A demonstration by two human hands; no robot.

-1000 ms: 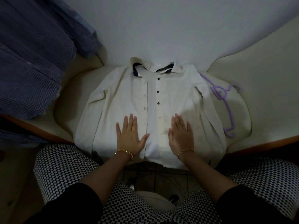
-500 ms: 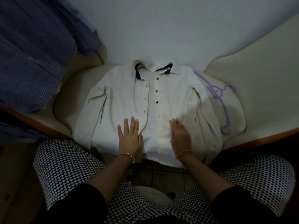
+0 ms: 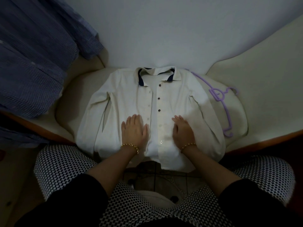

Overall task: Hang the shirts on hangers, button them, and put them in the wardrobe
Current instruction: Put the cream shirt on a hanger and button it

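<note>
- Head view, bottom of the frame: the person's knees in black-and-white checked trousers [image 3: 68, 167] filled the lower edge, with black sleeves [image 3: 78, 199] over both forearms and a patch of tiled floor [image 3: 157, 176] between the legs.
- Just above, two gold bracelets [image 3: 130, 146] sat at the wrists.
- At lower centre the left hand [image 3: 133, 128] lay flat and open, palm down, fingers together, on the left front panel of the white shirt [image 3: 177, 99], gripping nothing.
- The right hand [image 3: 182, 128] also rested palm down and open on the right front panel, fingers loosely spread, holding nothing.
- Between the hands ran the shirt's opening: the fronts lay apart, unbuttoned, with dark buttons [image 3: 159, 98] along the right edge and buttonholes along the left edge.
- The shirt lay face up in the centre of the frame on a cream cushioned seat [image 3: 68, 102], its hem hanging over the near edge, sleeves folded along the sides, and the dark-lined collar [image 3: 171, 74] towards the wall.
- At centre right a purple hanger [image 3: 227, 112] lay on the cushion, just beside the shirt's right sleeve, its upper end touching or tucked under the shoulder; I cannot tell which.
- Upper left of the frame: blue checked shirts [image 3: 32, 63] hung or were piled over the seat's arm.
- Farthest, across the top, was a plain pale wall [image 3: 164, 30].
</note>
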